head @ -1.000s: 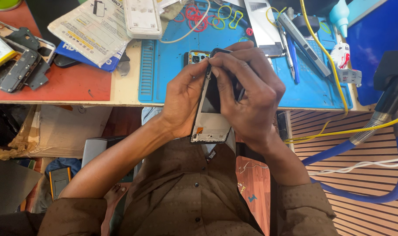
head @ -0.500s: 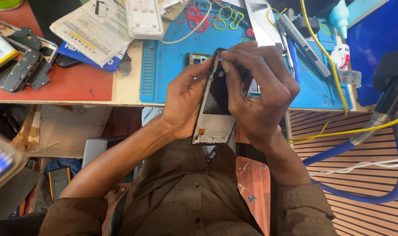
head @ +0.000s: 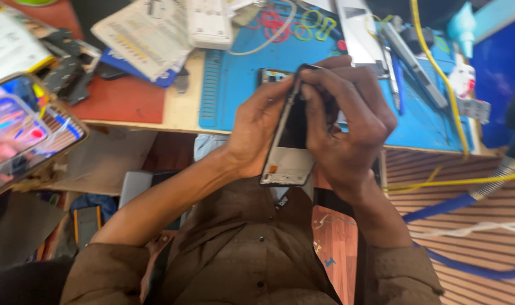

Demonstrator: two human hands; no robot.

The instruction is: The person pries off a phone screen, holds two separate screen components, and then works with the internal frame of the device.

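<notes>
**Q:** Report the near field.

**A:** At the bottom of the frame I see my brown shirt (head: 251,265) and both forearms rising toward the centre. My left hand (head: 257,127) grips the left edge of a phone frame (head: 288,149), fingers curled and closed on it. My right hand (head: 348,121) wraps the right side, thumb and fingertips pinched together on the frame's upper edge. The frame stands tilted in the centre of the frame, above my lap, just in front of the table edge. Its lower end shows a pale panel; the upper part is dark.

**Q:** And beyond the hands?

**A:** Behind them lies a blue work mat (head: 235,85) on the table, upper centre. A small dark part (head: 271,76) rests on the mat just above my left fingers. A yellow cable (head: 438,73) runs down the upper right. Papers (head: 141,36) and a white device (head: 209,22) lie upper left of centre. At the left edge, a lit phone screen (head: 20,127) is held by another person's hand, blurred.
</notes>
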